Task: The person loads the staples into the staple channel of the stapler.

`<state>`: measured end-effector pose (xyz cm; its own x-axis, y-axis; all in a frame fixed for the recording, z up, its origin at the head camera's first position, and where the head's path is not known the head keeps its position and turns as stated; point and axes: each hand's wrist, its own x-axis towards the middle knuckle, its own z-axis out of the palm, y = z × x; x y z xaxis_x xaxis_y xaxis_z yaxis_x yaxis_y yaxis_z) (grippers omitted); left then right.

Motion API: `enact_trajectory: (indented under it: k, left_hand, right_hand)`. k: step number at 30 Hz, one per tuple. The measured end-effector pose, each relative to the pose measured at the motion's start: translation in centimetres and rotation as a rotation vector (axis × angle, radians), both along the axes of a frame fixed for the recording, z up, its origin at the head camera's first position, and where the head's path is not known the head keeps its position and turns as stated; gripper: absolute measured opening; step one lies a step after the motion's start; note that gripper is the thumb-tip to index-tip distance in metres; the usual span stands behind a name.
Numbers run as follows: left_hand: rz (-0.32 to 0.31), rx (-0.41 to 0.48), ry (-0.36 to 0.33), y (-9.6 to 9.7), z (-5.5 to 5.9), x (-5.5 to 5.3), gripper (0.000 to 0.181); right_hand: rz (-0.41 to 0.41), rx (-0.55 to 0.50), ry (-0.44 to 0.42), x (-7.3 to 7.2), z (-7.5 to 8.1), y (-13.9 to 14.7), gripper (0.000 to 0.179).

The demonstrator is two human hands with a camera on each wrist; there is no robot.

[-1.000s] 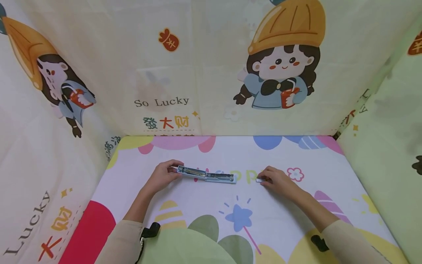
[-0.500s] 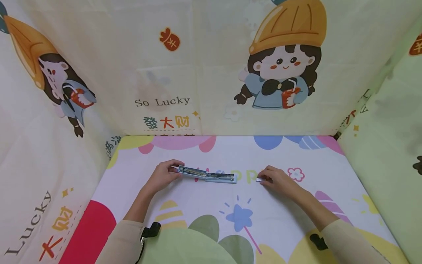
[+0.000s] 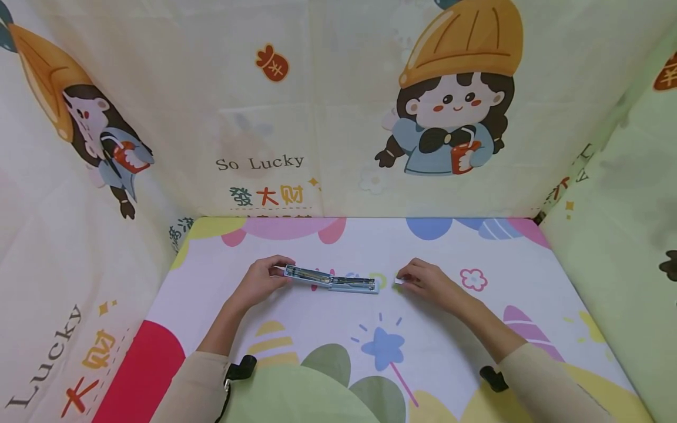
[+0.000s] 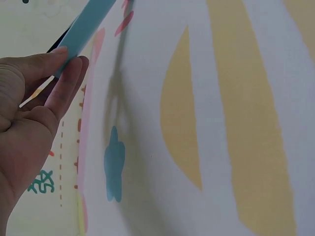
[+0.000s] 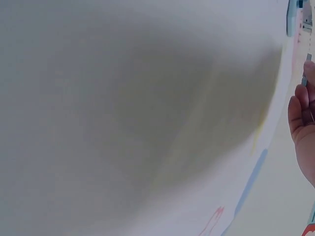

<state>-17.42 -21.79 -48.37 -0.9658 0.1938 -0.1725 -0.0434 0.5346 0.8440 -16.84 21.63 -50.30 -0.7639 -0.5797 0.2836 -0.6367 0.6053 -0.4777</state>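
Observation:
A light blue stapler (image 3: 331, 282) is swung wide open in the head view, with its metal inside facing up. My left hand (image 3: 264, 277) pinches its left end between thumb and fingers. That pinch on the blue stapler (image 4: 87, 29) is clear in the left wrist view, above the table. My right hand (image 3: 431, 283) pinches a short silvery strip of staples (image 3: 399, 281), a small gap to the right of the stapler's right end. At the right wrist view's edge, the strip of staples (image 5: 309, 58) pokes out past the thumb; only part of the stapler (image 5: 290, 20) shows there.
A white table cover (image 3: 444, 346) with printed eggs, a star wand and letters lies below both hands. Cream printed cloth (image 3: 344, 117) stands behind and along both sides. Black wrist camera mounts (image 3: 241, 368) sit by the sleeves.
My right hand has moved left and slightly away from me with the strip of staples, closer to the stapler's right end. My left hand and the stapler have stayed nearly still.

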Motion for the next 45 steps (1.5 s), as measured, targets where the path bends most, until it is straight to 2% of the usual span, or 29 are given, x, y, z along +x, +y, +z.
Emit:
enact_trajectory:
  k: [5, 16, 23, 30, 36, 45]
  left_hand:
    - [0.013, -0.005, -0.014, 0.1, 0.1, 0.1, 0.037]
    - [0.021, -0.024, -0.022, 0.2, 0.3, 0.2, 0.036]
    - [0.021, -0.045, -0.014, 0.2, 0.4, 0.3, 0.036]
    - [0.018, -0.044, -0.018, 0.3, 0.6, 0.2, 0.036]
    - [0.010, -0.047, -0.018, 0.2, 0.6, 0.1, 0.035]
    - [0.007, -0.047, -0.020, 0.2, 0.5, 0.1, 0.035]
  right_hand:
    - [0.023, -0.023, 0.014, -0.1, 0.7, -1.1, 0.023]
    - [0.029, -0.024, -0.059, -0.9, 1.4, -3.9, 0.020]
    - [0.007, 0.009, -0.163, -1.3, 1.7, -5.9, 0.018]
    - [0.015, 0.025, -0.186, -1.7, 2.2, -7.6, 0.018]
    - [0.034, 0.029, -0.222, -2.0, 2.2, -8.9, 0.019]
    - [0.051, 0.054, -0.226, -2.1, 1.6, -10.4, 0.020]
